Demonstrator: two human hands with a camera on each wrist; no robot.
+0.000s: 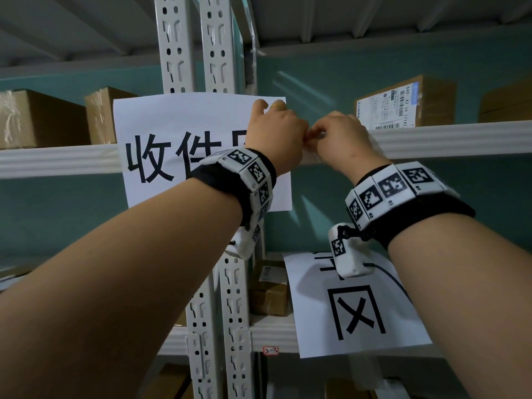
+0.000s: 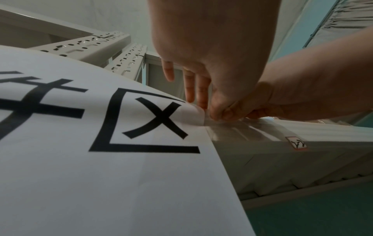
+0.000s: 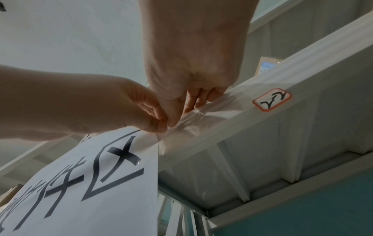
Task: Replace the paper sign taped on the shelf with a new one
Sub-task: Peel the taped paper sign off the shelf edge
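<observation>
A white paper sign (image 1: 178, 125) (image 2: 101, 159) (image 3: 90, 183) with large black characters hangs on the pale shelf beam (image 1: 460, 136) (image 3: 302, 79). Clear tape (image 2: 232, 132) (image 3: 191, 127) runs from its right edge onto the beam. My left hand (image 1: 299, 131) (image 2: 206, 110) (image 3: 161, 124) pinches the sign's right edge at the tape with thumb and forefinger. Touching it, my right hand (image 1: 316, 133) (image 3: 179, 118) (image 2: 226, 115) pinches the crumpled end of the tape. A second printed sign (image 1: 345, 306) lies on the shelf below.
Two perforated uprights (image 1: 195, 44) stand behind the sign. Cardboard boxes (image 1: 403, 102) (image 1: 37, 119) sit on the upper shelf and another box (image 1: 267, 289) on the lower one. A red-bordered label (image 3: 271, 99) (image 2: 296, 142) is stuck on the beam to the right.
</observation>
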